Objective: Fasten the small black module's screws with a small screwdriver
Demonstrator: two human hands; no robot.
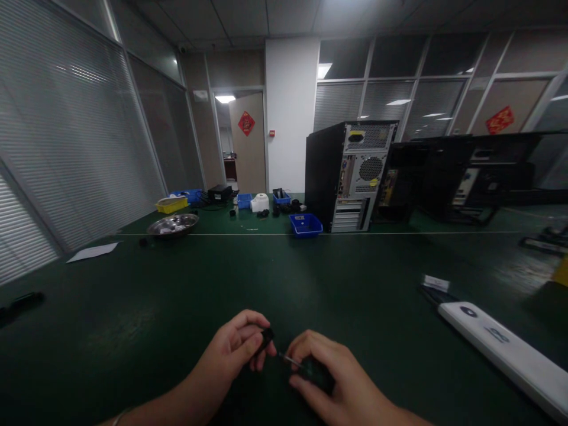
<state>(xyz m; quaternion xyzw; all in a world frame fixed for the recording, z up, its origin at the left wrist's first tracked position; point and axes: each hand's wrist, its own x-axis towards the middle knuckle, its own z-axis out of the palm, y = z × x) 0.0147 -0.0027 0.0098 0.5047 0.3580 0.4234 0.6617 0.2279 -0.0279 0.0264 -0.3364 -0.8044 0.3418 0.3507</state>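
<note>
The right hand (339,364) is close by, its fingers curled around a screwdriver (318,377) with a dark handle and a thin metal end. The left hand (233,346) pinches a small black piece (267,335) between thumb and fingers. The screwdriver's tip is just beside that piece, and both are low over the green table (275,284). A long white box (501,340) lies to the right. Farther back, a blue tray (307,231) sits by a tall computer (326,177).
</note>
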